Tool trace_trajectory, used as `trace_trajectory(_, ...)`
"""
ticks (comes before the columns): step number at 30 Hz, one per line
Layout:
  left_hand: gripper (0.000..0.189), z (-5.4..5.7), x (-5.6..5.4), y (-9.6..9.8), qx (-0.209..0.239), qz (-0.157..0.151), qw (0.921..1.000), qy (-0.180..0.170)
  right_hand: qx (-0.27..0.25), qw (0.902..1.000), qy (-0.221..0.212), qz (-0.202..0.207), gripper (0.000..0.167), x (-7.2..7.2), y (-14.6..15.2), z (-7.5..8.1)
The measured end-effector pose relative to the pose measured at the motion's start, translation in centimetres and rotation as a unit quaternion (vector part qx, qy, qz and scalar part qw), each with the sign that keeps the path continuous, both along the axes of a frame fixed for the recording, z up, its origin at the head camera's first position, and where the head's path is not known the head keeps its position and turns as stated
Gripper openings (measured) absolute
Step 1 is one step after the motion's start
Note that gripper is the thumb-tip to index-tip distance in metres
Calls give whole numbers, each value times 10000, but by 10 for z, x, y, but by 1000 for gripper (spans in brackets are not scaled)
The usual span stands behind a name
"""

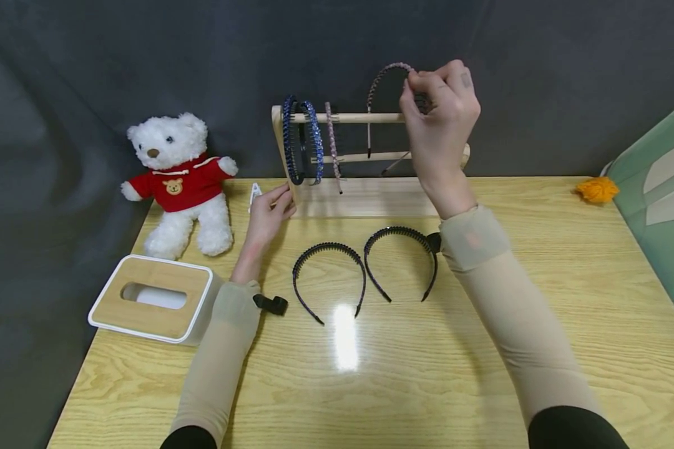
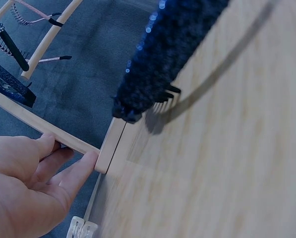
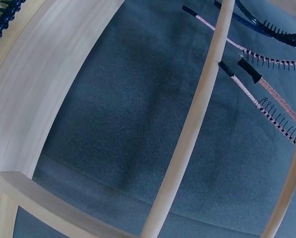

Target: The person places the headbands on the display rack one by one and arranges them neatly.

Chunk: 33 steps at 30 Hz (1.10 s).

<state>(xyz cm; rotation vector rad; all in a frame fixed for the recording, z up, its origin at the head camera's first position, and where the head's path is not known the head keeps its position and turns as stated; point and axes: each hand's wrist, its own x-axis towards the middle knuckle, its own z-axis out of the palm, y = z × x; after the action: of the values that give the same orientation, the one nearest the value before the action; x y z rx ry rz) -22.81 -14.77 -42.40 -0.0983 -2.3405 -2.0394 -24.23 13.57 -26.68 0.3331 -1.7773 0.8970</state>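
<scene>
Raised above the upper rod of the wooden rack (image 1: 371, 198), my right hand (image 1: 442, 106) pinches a pink headband (image 1: 374, 84) near its top. Its ends hang astride the upper rod. In the right wrist view that pink headband (image 3: 274, 115) shows toothed inner edges and dark tips; the hand itself is out of sight there. My left hand (image 1: 269, 211) touches the rack's left end with its fingertips. Up close, the left hand (image 2: 33, 183) rests on the wooden side piece (image 2: 63, 138). Blue headbands (image 1: 316, 140) and another pink headband (image 1: 332, 140) hang at the rack's left.
Two dark headbands (image 1: 328, 245) lie on the table before the rack. A white teddy bear (image 1: 171, 181) in a red sweater sits left, behind a tissue box (image 1: 146, 299). A white clip (image 1: 255, 194) lies beside the rack. An orange object (image 1: 596, 189) is far right.
</scene>
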Motion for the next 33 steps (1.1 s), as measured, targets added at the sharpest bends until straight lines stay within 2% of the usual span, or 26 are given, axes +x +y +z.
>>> trace_trajectory(17,38,-3,-2,0,54,-30,10000,-36,202,9997,95,128,22,-8,-14,-1)
trace_trajectory(33,38,-1,-1,1,76,-32,10000,-36,451,9980,212,388,22,-6,-33,-17)
